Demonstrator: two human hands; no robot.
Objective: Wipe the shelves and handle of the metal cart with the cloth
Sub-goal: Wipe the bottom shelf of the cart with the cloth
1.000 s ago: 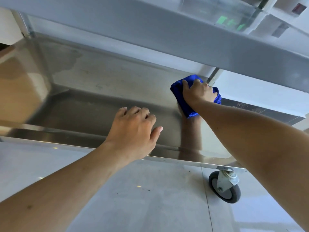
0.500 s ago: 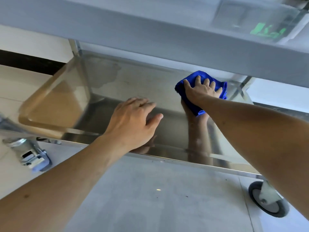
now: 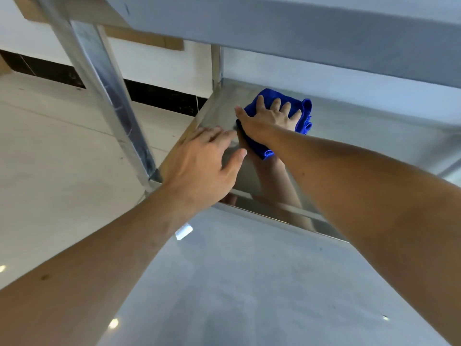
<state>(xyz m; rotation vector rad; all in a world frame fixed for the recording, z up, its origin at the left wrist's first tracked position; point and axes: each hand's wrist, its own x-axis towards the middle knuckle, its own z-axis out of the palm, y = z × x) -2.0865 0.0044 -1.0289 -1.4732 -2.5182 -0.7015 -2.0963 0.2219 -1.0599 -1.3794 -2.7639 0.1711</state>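
Note:
The metal cart's bottom shelf [image 3: 361, 136] is a shiny steel tray under a higher shelf [image 3: 299, 28]. A folded blue cloth [image 3: 303, 113] lies flat on the shelf near its far left corner. My right hand [image 3: 272, 118] presses down on the cloth with fingers spread. My left hand [image 3: 202, 166] hovers over the shelf's near left corner, fingers apart and holding nothing, just beside the cloth. Both forearms mirror in the steel.
A steel corner post [image 3: 104, 91] rises at the left, a second post [image 3: 215, 66] stands at the far left corner. Pale tiled floor [image 3: 50, 158] spreads left and in front. A white wall with a black skirting strip [image 3: 159, 96] runs behind.
My right hand has slid the cloth leftward along the shelf to its far left corner. My view has swung left, so the caster wheel has dropped out of sight. My left hand has stayed close to the front rim.

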